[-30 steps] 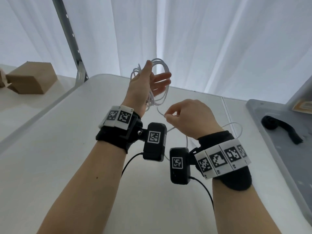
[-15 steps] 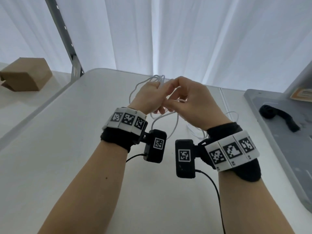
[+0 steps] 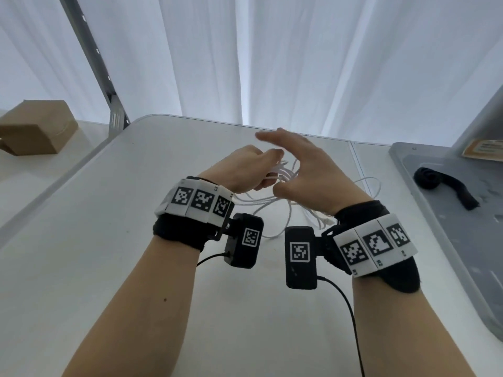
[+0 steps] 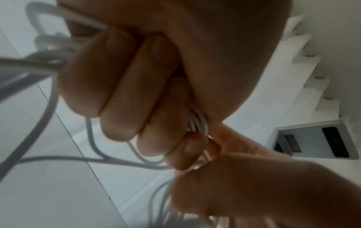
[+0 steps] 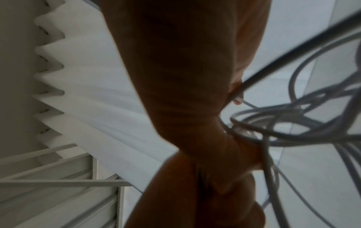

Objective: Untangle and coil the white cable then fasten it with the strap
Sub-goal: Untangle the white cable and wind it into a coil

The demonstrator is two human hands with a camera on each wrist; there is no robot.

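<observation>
The white cable point(image 3: 283, 174) is partly gathered into loops. My left hand point(image 3: 245, 170) grips the bundle just above the table; in the left wrist view its fingers point(image 4: 121, 95) curl tightly round the strands point(image 4: 197, 121). Loose loops hang below and spread over the table, with a connector end point(image 3: 326, 220) lying near my right wrist. My right hand point(image 3: 294, 161) is beside the left, fingers straight and spread, thumb close to the loops; it looks blurred. Tangled loops point(image 5: 293, 123) show to the right in the right wrist view. The black strap point(image 3: 441, 183) lies on the grey tray.
The grey tray point(image 3: 435, 254) takes up the table's right side. A cardboard box point(image 3: 35, 129) sits on a neighbouring surface at far left, beside a slanted metal post point(image 3: 92, 55). White curtains hang behind the white table point(image 3: 109, 268).
Both hands have come down toward the table. My left hand has closed round the coil. My right hand has let go of its pinch and spread its fingers.
</observation>
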